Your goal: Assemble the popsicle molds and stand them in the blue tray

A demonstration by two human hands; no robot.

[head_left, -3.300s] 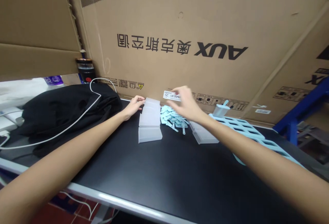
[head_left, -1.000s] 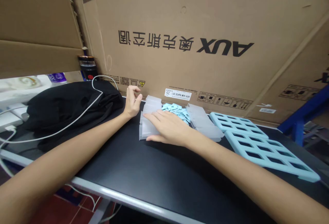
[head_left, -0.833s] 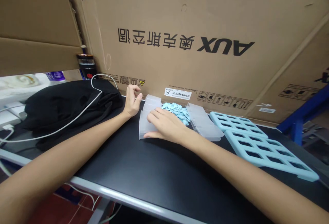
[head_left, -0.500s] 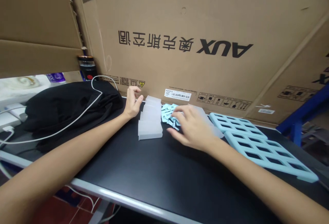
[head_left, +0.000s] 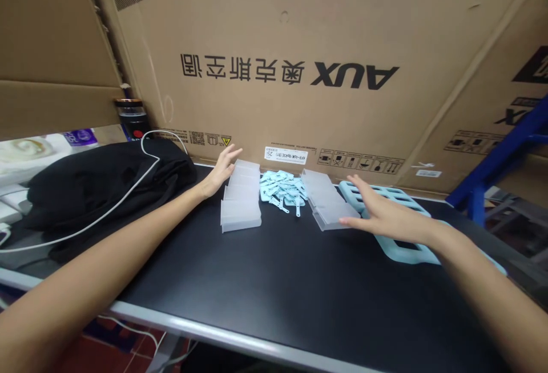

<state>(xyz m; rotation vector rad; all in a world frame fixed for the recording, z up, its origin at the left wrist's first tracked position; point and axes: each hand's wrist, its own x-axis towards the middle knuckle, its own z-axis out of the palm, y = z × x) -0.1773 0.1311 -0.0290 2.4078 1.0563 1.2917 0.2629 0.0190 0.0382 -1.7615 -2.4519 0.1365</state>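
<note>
Right hand [head_left: 387, 220] has left the left row of clear cups [head_left: 240, 204]; now flat, grip released, apparently touching the right row [head_left: 327, 204]. Left hand [head_left: 220, 168] open beside the left row.

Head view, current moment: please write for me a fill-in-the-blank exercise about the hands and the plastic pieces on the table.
1. The pile of small light blue clips lies between two rows of ____ plastic cups.
2. The left hand is at the far end of the ____ row of cups.
3. The right hand hovers, fingers spread, over the light blue ____.
4. A white ____ runs across the black cloth.

Missing words: translucent; left; grid tray; cable
</note>
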